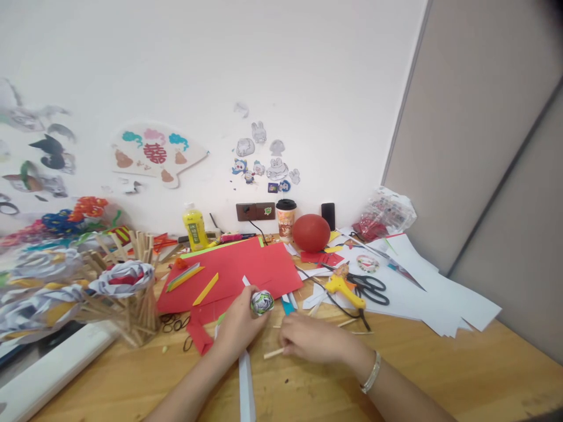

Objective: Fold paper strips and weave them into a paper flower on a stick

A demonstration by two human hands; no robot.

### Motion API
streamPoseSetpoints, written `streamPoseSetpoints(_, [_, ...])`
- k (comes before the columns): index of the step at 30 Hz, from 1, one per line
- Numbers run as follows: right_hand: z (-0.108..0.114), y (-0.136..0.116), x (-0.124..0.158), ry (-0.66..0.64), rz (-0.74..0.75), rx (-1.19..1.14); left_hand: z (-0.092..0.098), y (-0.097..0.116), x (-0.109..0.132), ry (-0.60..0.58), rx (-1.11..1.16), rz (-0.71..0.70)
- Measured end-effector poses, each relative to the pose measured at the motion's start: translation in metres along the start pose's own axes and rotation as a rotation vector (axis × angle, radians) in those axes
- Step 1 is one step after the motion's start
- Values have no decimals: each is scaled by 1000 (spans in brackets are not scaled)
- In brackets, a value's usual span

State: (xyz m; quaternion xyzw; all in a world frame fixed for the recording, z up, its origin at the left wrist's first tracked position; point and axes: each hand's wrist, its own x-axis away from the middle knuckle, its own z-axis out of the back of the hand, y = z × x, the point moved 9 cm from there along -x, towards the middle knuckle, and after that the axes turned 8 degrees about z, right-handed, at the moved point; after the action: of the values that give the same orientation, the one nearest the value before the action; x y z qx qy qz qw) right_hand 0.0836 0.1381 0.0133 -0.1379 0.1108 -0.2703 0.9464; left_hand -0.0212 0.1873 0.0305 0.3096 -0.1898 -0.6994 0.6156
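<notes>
My left hand [244,316] is closed around a small rolled paper flower [263,301] of white and green paper. A long white paper strip [246,381] runs under that hand toward the near table edge. Just to the right, my right hand [305,336] is closed low over the wooden table [299,398], with the pale end of a wooden stick [273,353] poking out of its fingers. Several more thin sticks lie around and behind it, partly covered. A blue paper piece [288,305] sits beyond its knuckles.
Red paper sheets [237,264] spread ahead. On the right are a yellow glue gun [345,291] with its cord, black-handled scissors [372,288] and white paper [409,299]. Behind stand a yellow bottle [194,227], a lidded cup [286,220] and a red balloon [311,232]. Paper flowers [123,278] crowd the left.
</notes>
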Motion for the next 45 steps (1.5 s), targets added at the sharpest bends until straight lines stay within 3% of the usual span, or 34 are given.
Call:
streamPoseSetpoints(4, [43, 30, 13, 359, -256, -63, -6, 1, 4, -33, -23, 13])
streamPoseSetpoints(6, [56, 36, 17, 517, -295, -23, -12, 8, 8, -69, -2, -27])
streamPoseSetpoints(8, [56, 36, 15, 579, -289, 52, -16, 14, 13, -92, 31, -72])
streamPoseSetpoints(13, [38, 37, 6, 557, -282, 184, -21, 16, 15, -101, 74, -98])
streamPoseSetpoints(27, [39, 15, 1, 580, -281, 328, -23, 25, 21, -138, -6, -190])
streamPoseSetpoints(33, [31, 7, -10, 464, -283, 540, -25, 19, 19, -152, -67, -140])
streamPoseSetpoints(39, [17, 5, -19, 361, -283, 599, -24, 10, 14, -111, -177, -115])
streamPoseSetpoints(45, [28, 15, -12, 367, -346, 571, -24, 18, 17, -93, -170, -206])
